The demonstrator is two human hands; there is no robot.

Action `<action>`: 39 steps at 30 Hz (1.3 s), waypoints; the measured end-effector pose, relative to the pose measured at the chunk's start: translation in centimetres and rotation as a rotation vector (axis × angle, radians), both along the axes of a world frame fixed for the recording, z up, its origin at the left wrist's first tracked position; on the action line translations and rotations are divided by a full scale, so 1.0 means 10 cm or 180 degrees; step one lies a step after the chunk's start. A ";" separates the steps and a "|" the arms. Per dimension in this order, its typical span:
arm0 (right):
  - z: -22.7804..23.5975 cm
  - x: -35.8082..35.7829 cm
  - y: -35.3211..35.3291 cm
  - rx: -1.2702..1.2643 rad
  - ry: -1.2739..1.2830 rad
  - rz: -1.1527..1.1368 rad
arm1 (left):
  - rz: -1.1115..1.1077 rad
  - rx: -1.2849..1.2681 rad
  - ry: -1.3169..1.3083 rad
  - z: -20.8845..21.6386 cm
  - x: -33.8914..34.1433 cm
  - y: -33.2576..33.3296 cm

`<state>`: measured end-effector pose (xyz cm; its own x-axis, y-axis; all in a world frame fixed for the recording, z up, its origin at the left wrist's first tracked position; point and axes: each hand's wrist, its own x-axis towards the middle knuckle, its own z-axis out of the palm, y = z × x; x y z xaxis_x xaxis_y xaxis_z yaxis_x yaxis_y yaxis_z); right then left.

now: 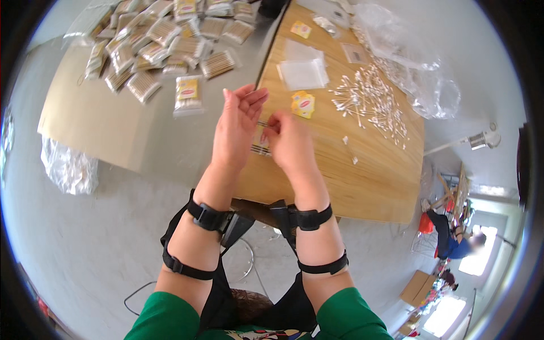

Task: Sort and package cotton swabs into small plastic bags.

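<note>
Wooden tabletop (362, 184), grey floor (141, 226), bright windows (445, 317)
A small yellow packet (260, 139) with stripy ends is over the wood; the right hand (292, 143) pinches it, the left hand (232, 131) is loosely spread beside it

passage: near right tabletop (362, 195); obstacles: swab pile (371, 101), right; packet heap (162, 32), far left

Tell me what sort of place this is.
Probably a packing workshop: a heap of clear plastic packets of cotton swabs, loose white-tipped swabs scattered on a wood-grain tabletop, and flat, clear plastic bags lying nearby point to it.
</note>
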<state>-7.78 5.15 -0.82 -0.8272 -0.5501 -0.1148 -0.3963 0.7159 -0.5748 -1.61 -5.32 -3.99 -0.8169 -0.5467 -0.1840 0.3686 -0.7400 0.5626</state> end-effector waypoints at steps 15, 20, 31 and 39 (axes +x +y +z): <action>-0.03 -0.53 1.83 0.0423 0.1255 -0.0940 | -0.0250 -0.0870 -0.0082 0.06 -0.04 0.19; -0.40 -0.24 1.75 0.0541 0.1399 -0.0508 | -0.0674 -0.1270 -0.0089 0.06 -0.09 0.44; -0.08 0.15 1.66 0.0459 0.1299 0.0779 | -0.0796 -0.2182 -0.0424 0.06 -0.20 0.94; -0.08 -0.89 1.82 -0.0042 0.1565 -0.0024 | -0.0764 -0.2234 -0.0613 -0.06 -0.21 0.97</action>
<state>-16.66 23.36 -1.64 -0.7857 -0.5425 0.2973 -0.6178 0.7138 -0.3299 -3.74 4.34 -4.61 -0.9166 -0.3997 -0.0103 0.0907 -0.2329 0.9683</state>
